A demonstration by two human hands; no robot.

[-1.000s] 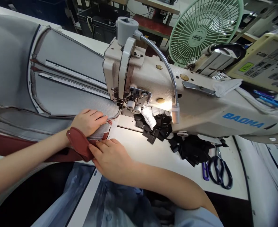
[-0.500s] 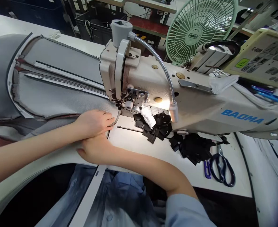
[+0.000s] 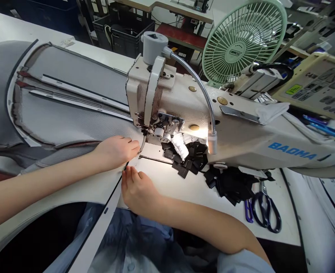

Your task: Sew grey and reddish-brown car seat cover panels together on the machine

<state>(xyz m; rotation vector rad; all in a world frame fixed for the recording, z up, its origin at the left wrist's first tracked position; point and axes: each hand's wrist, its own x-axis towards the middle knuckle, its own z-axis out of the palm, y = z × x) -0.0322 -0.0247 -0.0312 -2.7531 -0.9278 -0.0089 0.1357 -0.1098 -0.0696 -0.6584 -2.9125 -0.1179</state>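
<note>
My left hand (image 3: 117, 149) is closed on the edge of a grey fabric piece (image 3: 104, 131), just left of the sewing machine's needle area (image 3: 145, 132). Its fingertips lie beside the presser foot. Nearer my body, my right hand (image 3: 140, 189) pinches a long white strip (image 3: 99, 231) with a black edge; the thumb and fingertips are on it. From the needle area the strip runs down over the table edge and across my lap. My fingers cover the spot where strip and fabric meet.
Black fabric tabs (image 3: 194, 155) lie in piles under the machine arm (image 3: 241, 132), with scissors (image 3: 266, 210) and a purple thread snipper (image 3: 248, 210) to the right. A lamp (image 3: 212, 143) lights the needle. Behind stand a green fan (image 3: 241, 45) and a control box (image 3: 318, 83).
My right hand has come out from under my left, moving right and turning so its fingers pinch the strip's edge. My left hand stays by the needle. The view has shifted slightly.
</note>
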